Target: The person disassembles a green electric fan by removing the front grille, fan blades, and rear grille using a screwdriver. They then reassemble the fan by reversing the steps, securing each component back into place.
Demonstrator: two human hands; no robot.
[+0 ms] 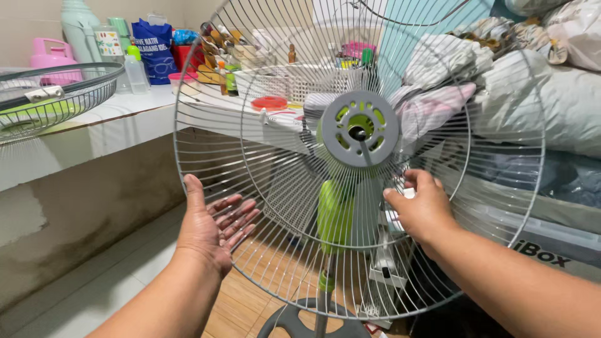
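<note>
A round grey wire fan guard (263, 75) stands upright in front of me, mounted on a green fan motor housing (335, 213) with a grey hub plate (360, 128) at its middle. My left hand (210, 225) is flat and open against the guard's lower left wires, fingers spread. My right hand (422, 209) grips the wires just right of and below the hub, fingers curled through them. The fan's pole runs down to a dark round base (294, 319) on the floor.
A second wire guard (56, 100) lies on the white counter (113, 125) at left, among bottles, a pink jug (53, 56) and a blue bag (155, 47). Piled bedding (532, 94) fills the right. A white power strip (385, 269) lies behind the fan.
</note>
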